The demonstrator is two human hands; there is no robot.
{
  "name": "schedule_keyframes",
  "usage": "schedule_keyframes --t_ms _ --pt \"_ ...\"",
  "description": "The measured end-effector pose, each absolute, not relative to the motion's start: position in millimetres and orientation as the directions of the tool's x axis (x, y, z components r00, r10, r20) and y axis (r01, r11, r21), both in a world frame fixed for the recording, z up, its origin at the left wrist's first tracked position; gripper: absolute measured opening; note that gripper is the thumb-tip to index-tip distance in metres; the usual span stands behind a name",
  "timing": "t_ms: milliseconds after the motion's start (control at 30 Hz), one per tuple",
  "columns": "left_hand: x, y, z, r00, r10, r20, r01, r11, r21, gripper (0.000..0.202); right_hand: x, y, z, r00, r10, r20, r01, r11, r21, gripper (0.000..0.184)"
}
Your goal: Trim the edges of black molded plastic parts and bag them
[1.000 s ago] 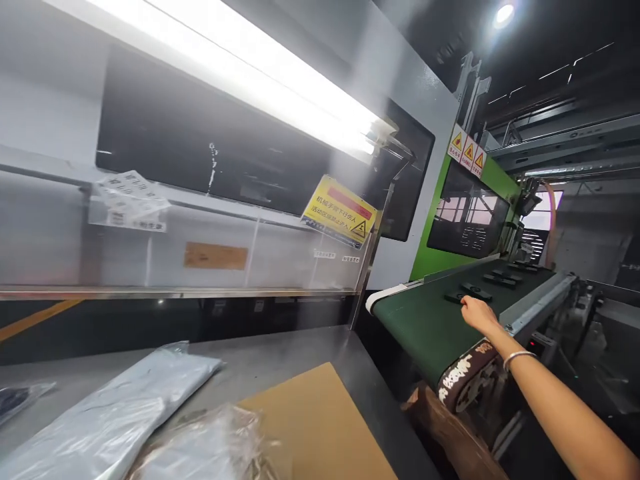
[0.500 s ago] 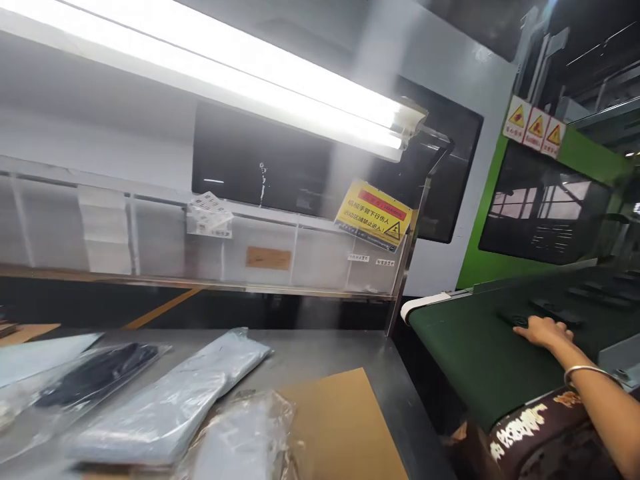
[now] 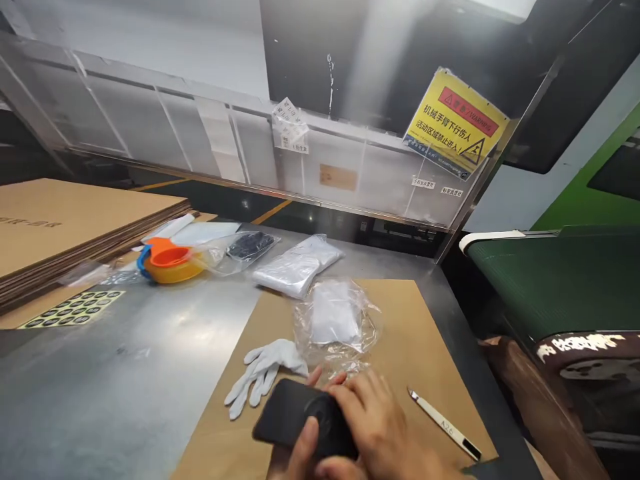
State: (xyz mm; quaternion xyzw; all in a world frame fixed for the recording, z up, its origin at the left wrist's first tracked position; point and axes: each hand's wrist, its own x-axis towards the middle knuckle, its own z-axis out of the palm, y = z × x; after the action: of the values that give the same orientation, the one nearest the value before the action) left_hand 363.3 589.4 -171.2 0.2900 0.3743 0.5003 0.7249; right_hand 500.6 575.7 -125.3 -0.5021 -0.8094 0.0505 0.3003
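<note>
Both my hands are low in the middle of the view, closed on one flat black part (image 3: 295, 417) with a round raised disc. My left hand (image 3: 300, 457) grips it from below, thumb on its near face and fingertips showing past its far edge. My right hand (image 3: 383, 427) lies over its right end with the fingers curled on it. The part is held just above a brown cardboard sheet (image 3: 415, 320) on the steel table (image 3: 125, 373). A white glove (image 3: 263, 373) lies just left of the part, and a crumpled clear bag (image 3: 337, 320) lies beyond it.
A white-handled tool (image 3: 445, 423) lies on the cardboard to the right. Further back are bagged items (image 3: 295, 270), orange and yellow bowls (image 3: 170, 263), a sticker sheet (image 3: 75, 308) and stacked cardboard (image 3: 65, 223). The green conveyor (image 3: 560, 283) runs along the right edge.
My right hand has come off the green conveyor and now holds a black part with my left hand over the table. The view has swung left and down.
</note>
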Motion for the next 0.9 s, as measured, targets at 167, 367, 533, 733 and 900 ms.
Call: schedule_keyframes --t_ms 167,367,533,733,900 --pt "320 579 -173 0.078 0.976 -0.201 -0.439 0.215 0.872 0.042 506 552 -203 0.086 0.917 0.390 0.854 0.134 -0.503 0.037" --pt "287 561 -204 0.379 0.924 -0.050 -0.222 0.143 0.965 0.037 544 526 -287 0.230 0.925 0.302 0.934 -0.124 -0.334 0.053" --pt "281 550 -225 0.468 0.882 -0.052 0.027 0.044 0.999 0.042 517 510 -235 0.088 0.967 0.240 0.782 0.082 -0.618 0.033" --pt "285 543 -201 0.627 0.779 -0.011 0.110 -0.074 0.991 0.006 461 514 -163 -0.413 0.767 0.490 0.464 0.641 -0.612 0.045" --pt "279 537 -198 0.642 0.766 -0.032 0.157 -0.090 0.983 0.004 457 513 -168 -0.434 0.786 0.440 0.460 0.613 -0.642 0.042"
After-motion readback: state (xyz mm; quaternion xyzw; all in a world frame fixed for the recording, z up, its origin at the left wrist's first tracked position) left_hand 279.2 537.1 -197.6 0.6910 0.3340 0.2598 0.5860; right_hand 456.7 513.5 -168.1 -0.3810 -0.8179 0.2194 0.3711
